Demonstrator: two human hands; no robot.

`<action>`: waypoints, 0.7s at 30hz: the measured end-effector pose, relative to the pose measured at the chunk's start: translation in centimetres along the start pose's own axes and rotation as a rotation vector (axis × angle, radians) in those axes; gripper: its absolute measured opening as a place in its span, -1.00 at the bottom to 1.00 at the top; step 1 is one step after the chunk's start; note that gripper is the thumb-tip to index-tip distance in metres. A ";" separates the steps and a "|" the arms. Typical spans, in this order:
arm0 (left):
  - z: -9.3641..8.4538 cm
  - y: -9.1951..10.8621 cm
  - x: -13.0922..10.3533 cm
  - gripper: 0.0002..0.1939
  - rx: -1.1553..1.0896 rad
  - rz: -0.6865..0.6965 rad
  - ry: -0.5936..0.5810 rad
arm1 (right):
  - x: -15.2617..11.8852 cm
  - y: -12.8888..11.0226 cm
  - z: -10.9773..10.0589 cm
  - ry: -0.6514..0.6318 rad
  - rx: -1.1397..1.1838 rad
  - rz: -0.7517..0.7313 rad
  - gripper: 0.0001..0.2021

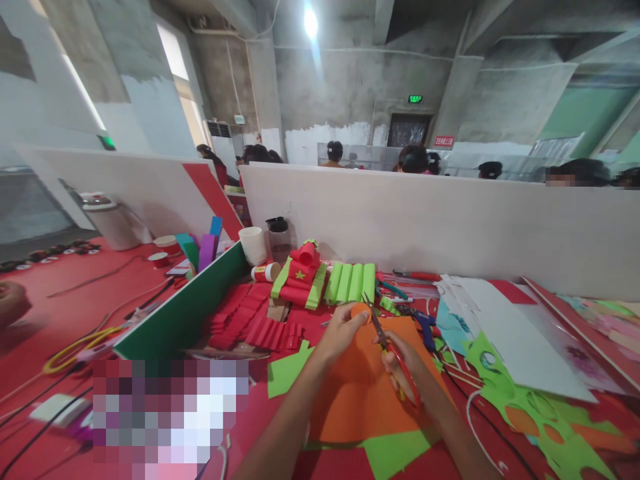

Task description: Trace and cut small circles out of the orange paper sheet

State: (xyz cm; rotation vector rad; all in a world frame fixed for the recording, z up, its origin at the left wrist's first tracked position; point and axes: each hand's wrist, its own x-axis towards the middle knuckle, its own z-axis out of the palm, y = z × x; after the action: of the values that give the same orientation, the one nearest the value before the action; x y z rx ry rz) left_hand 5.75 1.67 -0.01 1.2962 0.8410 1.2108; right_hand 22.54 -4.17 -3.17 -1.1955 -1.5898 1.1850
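Observation:
My left hand point(345, 327) pinches a small rounded piece of orange paper point(361, 312) between thumb and fingers. In my right hand point(397, 367) is a pair of scissors point(406, 377) with red handles, its dark blades parted beside the orange piece. Both hands are above a large orange sheet point(345, 407) spread on the table. Behind them stands a red paper model point(300, 277) with a yellow star and light green side strips. Light green paper rolls point(351, 283) lie to its right, and folded red paper strips point(275, 335) lie in front of it.
A green divider point(185, 307) and a white partition point(425, 220) border the workspace. A white cup point(253, 245) and a dark-lidded jar point(279, 238) stand at the back. Cut green paper scraps point(535, 407) and white sheets point(515, 333) lie right. Another person's hand point(13, 303) is far left.

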 end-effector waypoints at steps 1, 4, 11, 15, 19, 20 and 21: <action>0.0 0.1 0.0 -0.67 -0.005 -0.007 0.001 | 0.1 0.0 0.0 0.011 0.001 0.010 -0.37; 0.0 0.2 -0.1 -0.68 -0.012 -0.011 -0.007 | 0.2 -0.1 0.1 0.047 0.020 0.038 -0.41; -0.1 0.2 0.0 -0.68 -0.002 -0.020 0.001 | 0.3 0.1 0.1 0.049 0.039 0.044 -0.43; 0.0 0.0 0.1 -0.69 0.014 -0.004 0.015 | 0.4 0.3 0.1 0.041 0.033 0.024 -0.43; 0.0 -0.1 0.0 -0.65 0.038 0.035 0.044 | 0.4 0.5 0.4 0.084 0.036 0.029 -0.44; 0.1 0.0 0.0 -0.64 0.038 0.042 0.053 | 0.4 0.6 0.4 0.082 0.046 0.028 -0.43; 0.1 0.0 0.0 -0.63 0.036 0.046 0.058 | 0.5 0.8 0.4 0.059 0.057 0.028 -0.41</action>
State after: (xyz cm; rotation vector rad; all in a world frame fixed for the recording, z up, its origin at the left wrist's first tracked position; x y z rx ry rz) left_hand 5.84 1.63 0.00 1.3212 0.8829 1.2798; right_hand 22.28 -3.71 -4.00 -1.2086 -1.4912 1.1940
